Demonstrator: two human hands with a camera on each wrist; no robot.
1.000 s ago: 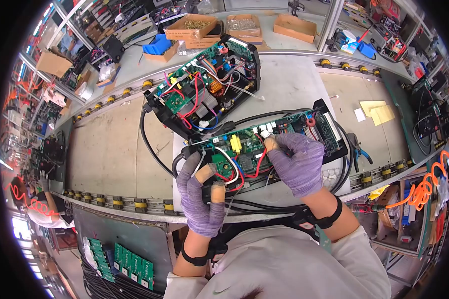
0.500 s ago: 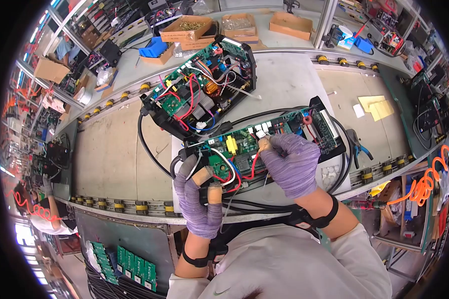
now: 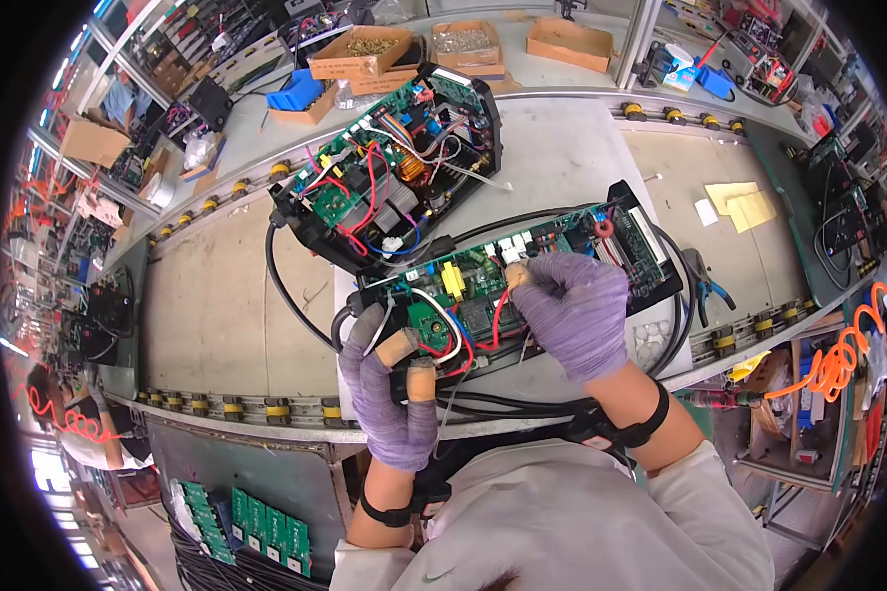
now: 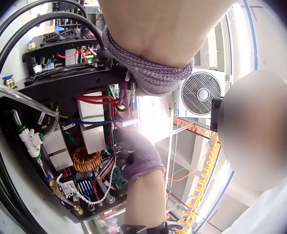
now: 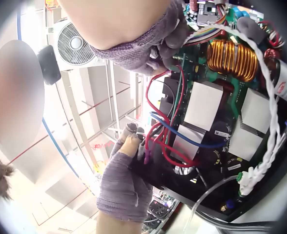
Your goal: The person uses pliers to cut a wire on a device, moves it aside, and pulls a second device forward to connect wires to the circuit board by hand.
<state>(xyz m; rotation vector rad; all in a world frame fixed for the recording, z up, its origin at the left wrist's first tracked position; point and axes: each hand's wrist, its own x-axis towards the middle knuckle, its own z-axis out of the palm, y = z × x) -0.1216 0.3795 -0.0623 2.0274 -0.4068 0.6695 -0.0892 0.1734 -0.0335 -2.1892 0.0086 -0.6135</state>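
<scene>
An open-cased electronics unit (image 3: 478, 313) lies near me, with a green circuit board along its top and red, white and blue wires. At its left end, my gloved left hand (image 3: 389, 414) grips the case corner, tan covers on two fingertips. A thin pale strip runs by its index finger. My gloved right hand (image 3: 577, 315) pinches the end of a red wire (image 3: 498, 317) beside the white sockets (image 3: 512, 246) on the board. The plug itself is hidden by its fingers. In the right wrist view, a copper coil (image 5: 232, 59) and pale heat sinks (image 5: 202, 105) show inside.
Behind stands a second open unit (image 3: 394, 167) with a black cable (image 3: 281, 295) curving off it. Blue-handled pliers (image 3: 705, 281) lie to the right, near yellow paper sheets (image 3: 744, 207). Cardboard boxes (image 3: 572, 44) stand on the back shelf, and rollers (image 3: 232, 409) line the bench edge.
The head view has shifted slightly, carrying the scene a little to the left. Both hands keep their places on the near unit, the right one still at the white sockets.
</scene>
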